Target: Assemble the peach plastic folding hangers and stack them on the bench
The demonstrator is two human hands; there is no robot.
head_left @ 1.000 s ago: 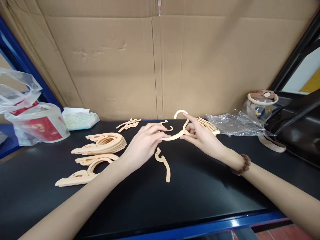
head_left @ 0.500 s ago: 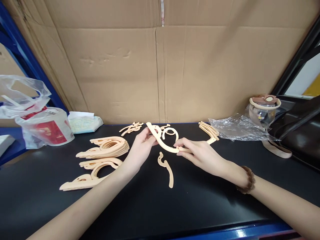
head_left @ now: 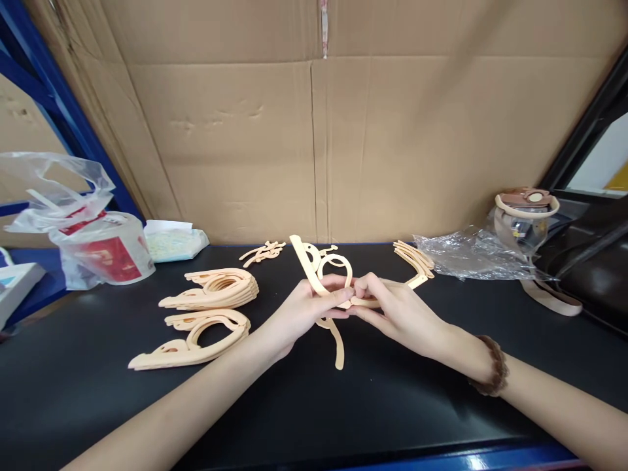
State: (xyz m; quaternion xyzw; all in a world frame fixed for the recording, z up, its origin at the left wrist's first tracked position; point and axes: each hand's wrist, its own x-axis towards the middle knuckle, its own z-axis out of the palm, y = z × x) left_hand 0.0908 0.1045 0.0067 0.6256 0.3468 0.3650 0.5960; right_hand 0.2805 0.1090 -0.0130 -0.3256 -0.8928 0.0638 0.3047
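Observation:
A beige plastic folding hanger (head_left: pixel 303 259) with a curved, ring-like part is held up above the table's middle. My left hand (head_left: pixel 314 307) is closed on its lower bend, thumb on top. My right hand (head_left: pixel 395 307) pinches a piece at the joint just beside the left fingertips; the fingers hide most of that joint. Below the hands a loose curved beige piece (head_left: pixel 339 350) lies on the black table, its upper end partly covered by my left hand. To the left, folded hangers lie in a rear stack (head_left: pixel 210 301) and a front stack (head_left: pixel 196 353).
Small beige parts (head_left: pixel 263 251) lie at the back, and long curved pieces (head_left: pixel 415 261) are piled right of centre. Clear plastic wrap (head_left: pixel 471 255) and a bottle (head_left: pixel 523 222) stand right. A bagged tub (head_left: pixel 110 252) and tissue pack (head_left: pixel 176 243) are left. Cardboard (head_left: pixel 235 144) walls the back.
My left hand has slid down the hanger from its upper arm to the lower bend, meeting my right hand. The right hand keeps its pinch there. The view has shifted slightly.

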